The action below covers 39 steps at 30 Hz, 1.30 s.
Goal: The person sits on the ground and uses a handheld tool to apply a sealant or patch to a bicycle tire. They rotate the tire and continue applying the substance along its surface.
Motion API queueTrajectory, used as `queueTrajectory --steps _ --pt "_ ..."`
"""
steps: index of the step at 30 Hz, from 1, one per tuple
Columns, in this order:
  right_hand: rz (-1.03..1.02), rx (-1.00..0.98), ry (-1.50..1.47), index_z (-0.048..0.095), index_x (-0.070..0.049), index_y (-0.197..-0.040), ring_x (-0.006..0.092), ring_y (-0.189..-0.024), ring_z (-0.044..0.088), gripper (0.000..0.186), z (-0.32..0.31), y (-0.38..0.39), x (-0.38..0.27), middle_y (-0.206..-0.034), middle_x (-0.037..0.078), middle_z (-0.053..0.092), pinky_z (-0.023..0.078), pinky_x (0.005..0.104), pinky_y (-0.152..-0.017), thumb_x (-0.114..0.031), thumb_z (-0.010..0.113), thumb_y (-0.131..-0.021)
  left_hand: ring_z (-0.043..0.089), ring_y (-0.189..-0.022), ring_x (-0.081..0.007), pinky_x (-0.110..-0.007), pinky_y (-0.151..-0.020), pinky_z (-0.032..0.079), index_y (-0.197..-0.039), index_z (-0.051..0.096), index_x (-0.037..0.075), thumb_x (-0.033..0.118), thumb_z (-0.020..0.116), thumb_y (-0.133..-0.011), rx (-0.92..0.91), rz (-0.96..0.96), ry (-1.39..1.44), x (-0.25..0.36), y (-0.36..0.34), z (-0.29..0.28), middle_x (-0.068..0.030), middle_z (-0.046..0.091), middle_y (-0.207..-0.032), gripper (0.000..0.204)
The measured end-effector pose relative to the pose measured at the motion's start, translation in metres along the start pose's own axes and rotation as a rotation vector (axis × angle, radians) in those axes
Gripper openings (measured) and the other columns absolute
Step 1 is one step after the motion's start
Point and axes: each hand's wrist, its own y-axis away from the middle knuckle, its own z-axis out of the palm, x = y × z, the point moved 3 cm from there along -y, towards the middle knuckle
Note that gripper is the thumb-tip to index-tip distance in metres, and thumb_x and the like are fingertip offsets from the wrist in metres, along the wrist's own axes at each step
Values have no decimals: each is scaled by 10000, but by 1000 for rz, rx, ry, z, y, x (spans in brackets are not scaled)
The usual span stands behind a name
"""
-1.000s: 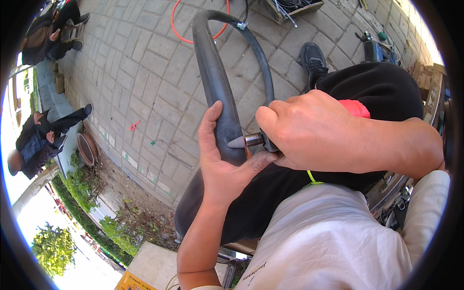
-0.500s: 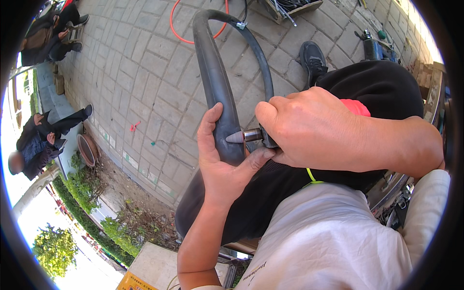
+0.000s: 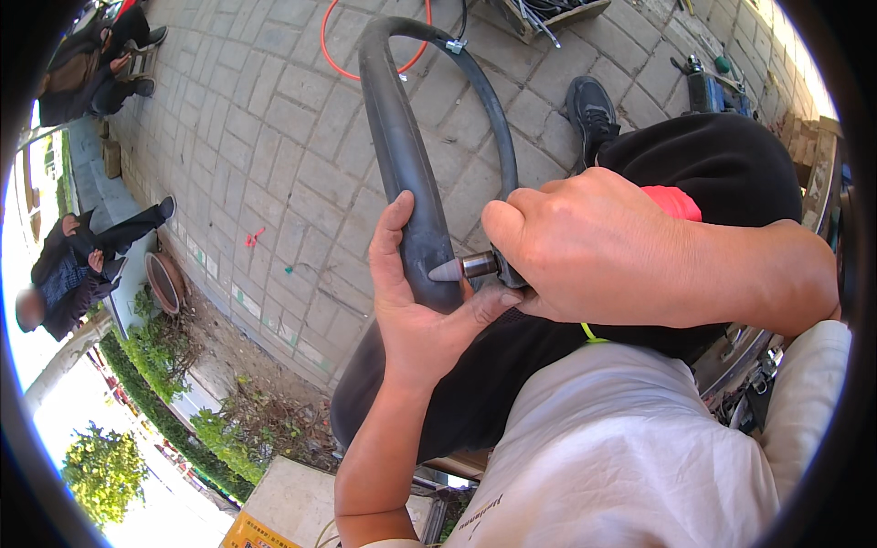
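We see a black rubber tube, smooth and dull with a faint seam, standing in a tall loop over the rough grey paving bricks. Its near end is fat and rounded, just above the black cloth trousers; a shiny metal fitting sits near the top of the loop.

Our left hand has its grip wrapped round the tube, fingers along the left side, thumb reaching under the tool. Our right hand has its grip closed around that tool, whose body is mostly hidden; a polished steel collar and a matte grey cone stick out, the cone's point against the rubber.

Compared with half a second ago, the cone sits slightly lower on the tube and tilts differently, and the tube leans a little further left.

Small dark lettering runs across the crumpled white shirt, and a yellow printed sheet shows at the lower edge.
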Motion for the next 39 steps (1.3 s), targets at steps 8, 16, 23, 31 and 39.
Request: queueTrajectory --steps 8,16,23,31,39 --pt "78 -5 15 550 0 -905 352 -725 717 469 -5 1 6 -792 155 668 581 421 -621 -310 877 -775 592 -904 -117 -281 -790 541 -1619 215 165 108 1005 -721 0 -38 11 0 -9 -4 -53 560 -1162 1198" --pt "82 -71 11 554 10 -921 355 -759 722 442 -4 -2 5 -810 160 675 586 421 -654 -288 859 -804 567 -909 -102 -263 -775 522 -1524 292 124 106 1016 -703 84 -23 -53 2 -7 -1 -38 528 -1147 1095" --pt "65 -80 -11 550 8 -924 353 -770 729 445 -3 -2 3 -810 161 676 591 422 -659 -283 864 -801 552 -919 -93 -249 -760 512 -1523 297 122 101 1018 -700 54 -39 -44 -2 -5 -4 -46 499 -1196 1094" --pt "58 -47 -6 553 2 -925 350 -756 730 458 -2 -2 0 -800 156 675 589 423 -640 -291 875 -785 548 -952 -101 -254 -757 524 -1534 288 142 122 1033 -680 46 -84 -22 -3 -3 -2 -49 477 -1244 1133" --pt "65 -51 2 559 -1 -909 344 -754 734 447 -1 -2 1 -794 153 676 592 417 -637 -289 877 -783 546 -996 -109 -263 -745 531 -1523 299 150 110 1041 -658 35 -116 -29 -6 -1 -4 -57 458 -1302 1140"
